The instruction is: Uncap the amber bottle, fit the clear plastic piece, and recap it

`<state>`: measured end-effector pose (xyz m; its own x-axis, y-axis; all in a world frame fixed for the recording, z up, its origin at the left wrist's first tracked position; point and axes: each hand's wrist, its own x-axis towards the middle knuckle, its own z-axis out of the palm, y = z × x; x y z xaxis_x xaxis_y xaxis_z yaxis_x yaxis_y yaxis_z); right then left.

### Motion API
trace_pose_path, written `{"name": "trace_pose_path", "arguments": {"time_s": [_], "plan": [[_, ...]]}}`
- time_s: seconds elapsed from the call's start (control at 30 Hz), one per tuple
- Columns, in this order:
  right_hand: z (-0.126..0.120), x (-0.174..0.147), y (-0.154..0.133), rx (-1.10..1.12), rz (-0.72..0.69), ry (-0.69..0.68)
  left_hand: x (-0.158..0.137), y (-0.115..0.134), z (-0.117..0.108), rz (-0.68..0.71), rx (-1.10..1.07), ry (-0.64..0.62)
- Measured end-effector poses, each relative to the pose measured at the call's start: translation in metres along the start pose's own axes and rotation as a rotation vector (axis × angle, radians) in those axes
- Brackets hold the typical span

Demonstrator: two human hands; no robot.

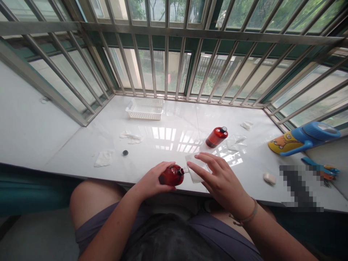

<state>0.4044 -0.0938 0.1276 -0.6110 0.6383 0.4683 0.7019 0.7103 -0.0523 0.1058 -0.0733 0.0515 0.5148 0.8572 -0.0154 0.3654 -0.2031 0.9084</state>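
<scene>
Dark clothing (168, 239) lies nearest the camera, bottom centre of frame, with purple shorts (94, 228) to either side. Above it, lower centre: red bottle (170, 177), cap off, tilted with its black-ringed mouth toward frame right.

Left hand (152, 179) curls around the bottle body from its left side, thumb and fingers on opposite faces. Right hand (221, 177) holds a clear container (195, 170) at its right end, fingers extended and slightly parted over it; thumb mostly hidden. Bottle and container thus lie between the two hands, necks facing – whether they touch, cannot tell.

Black cap (125, 153) rests on the white counter (174, 119), left of the left hand; white tissue (104, 158) beside it. Second red bottle (214, 137) stands capped above the right hand, clear tray (236, 142) just beside it. Upper left of counter: white basket (144, 109). Right of frame: blue-and-yellow flask (301, 139); below it – beige block (269, 178).
</scene>
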Motion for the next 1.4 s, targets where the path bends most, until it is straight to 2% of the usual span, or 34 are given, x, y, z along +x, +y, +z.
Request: {"name": "trace_pose_path", "arguments": {"time_s": [0.53,1.4], "plan": [[-0.0061,0.0053,0.0007,-0.022,-0.022,0.018,0.0006,-0.0001,-0.0008,0.011,0.006,0.0],[-0.0063,0.0058,0.0037,-0.014,-0.036,-0.03,0.001,0.0019,-0.0013,0.002,-0.01,0.004]]}}
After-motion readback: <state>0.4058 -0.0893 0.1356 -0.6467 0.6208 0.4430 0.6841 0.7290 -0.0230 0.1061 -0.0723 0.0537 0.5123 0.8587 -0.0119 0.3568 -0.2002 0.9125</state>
